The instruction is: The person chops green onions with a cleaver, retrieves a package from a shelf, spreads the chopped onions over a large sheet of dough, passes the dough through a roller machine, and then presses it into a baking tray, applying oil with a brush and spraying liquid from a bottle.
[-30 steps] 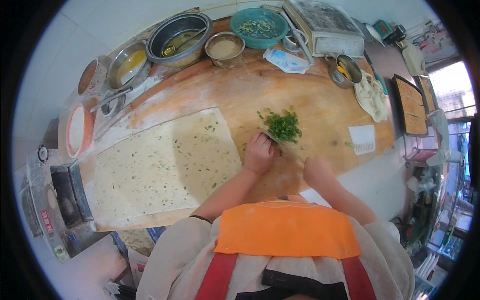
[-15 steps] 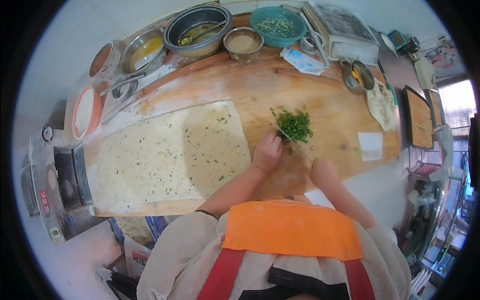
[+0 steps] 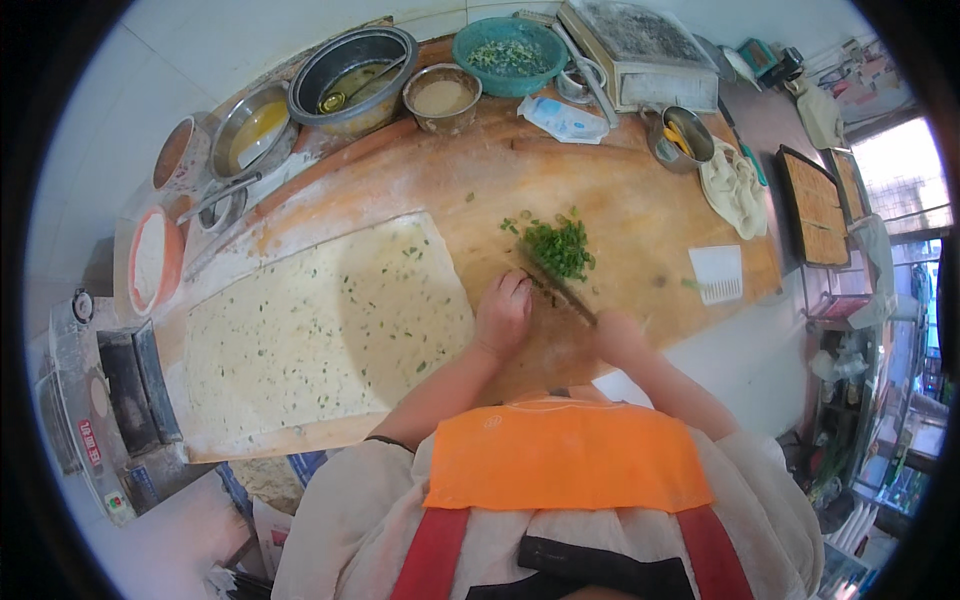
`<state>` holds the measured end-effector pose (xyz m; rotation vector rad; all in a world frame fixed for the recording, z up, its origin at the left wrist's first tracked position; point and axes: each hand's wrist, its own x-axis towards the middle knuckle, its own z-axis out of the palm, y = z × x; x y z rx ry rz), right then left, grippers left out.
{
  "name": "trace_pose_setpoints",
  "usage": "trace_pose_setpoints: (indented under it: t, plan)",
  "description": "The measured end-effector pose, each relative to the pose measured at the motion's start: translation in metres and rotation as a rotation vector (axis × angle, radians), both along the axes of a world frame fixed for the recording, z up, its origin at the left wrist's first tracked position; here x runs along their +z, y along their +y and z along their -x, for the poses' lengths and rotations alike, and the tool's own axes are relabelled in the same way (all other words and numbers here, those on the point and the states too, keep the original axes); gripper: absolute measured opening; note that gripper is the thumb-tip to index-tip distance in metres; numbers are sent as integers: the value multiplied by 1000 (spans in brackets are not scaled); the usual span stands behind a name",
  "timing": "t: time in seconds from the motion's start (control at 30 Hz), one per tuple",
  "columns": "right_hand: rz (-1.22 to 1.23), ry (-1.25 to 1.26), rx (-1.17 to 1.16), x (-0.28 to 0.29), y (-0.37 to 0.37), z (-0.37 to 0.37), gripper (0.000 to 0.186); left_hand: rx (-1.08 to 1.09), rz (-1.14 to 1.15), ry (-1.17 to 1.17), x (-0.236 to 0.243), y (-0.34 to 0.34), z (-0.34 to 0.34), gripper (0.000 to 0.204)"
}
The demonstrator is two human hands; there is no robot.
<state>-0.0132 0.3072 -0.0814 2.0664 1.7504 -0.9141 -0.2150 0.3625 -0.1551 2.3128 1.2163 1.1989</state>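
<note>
My right hand [image 3: 617, 338] grips the handle of a knife [image 3: 560, 288] whose blade lies against a small heap of chopped green onions [image 3: 560, 248] on the wooden board [image 3: 640, 200]. My left hand [image 3: 503, 310] rests curled on the board just left of the blade, beside the near end of the greens. A large rolled-out sheet of dough [image 3: 330, 330] speckled with green bits lies to the left of my hands.
Along the far edge stand metal bowls [image 3: 350, 65], a small bowl of paste [image 3: 442, 98], a teal basin of greens [image 3: 510, 55], a scale [image 3: 640, 40] and a cup [image 3: 678, 140]. A white scraper [image 3: 717, 273] and dough pieces [image 3: 735, 185] lie right; trays [image 3: 818, 205] beyond.
The view has shifted slightly; my hands and the knife stay at the pile of greens, with the blade working along its near edge.
</note>
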Motion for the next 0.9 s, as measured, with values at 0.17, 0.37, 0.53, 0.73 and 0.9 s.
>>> trace_pose_setpoints:
  t: [0.17, 0.37, 0.53, 0.73, 0.9]
  plan:
    - [-53, -79, 127, 25, -13, -5, 15, 57, 184, -180, -6, 6, -10, 14]
    - [-37, -79, 132, 12, 2, 0, 13, 64, -15, -10, 6, 4, -5, 9]
    - [-97, -94, 117, 22, -6, 6, 14, 28, -4, 8, 4, 2, 1, 9]
    - [-57, -75, 128, 23, -4, 0, 15, 38, 41, -27, 10, -2, -2, 8]
    - [-145, -23, 148, -2, -6, -2, 13, 39, 85, -63, 4, -5, 2, 7]
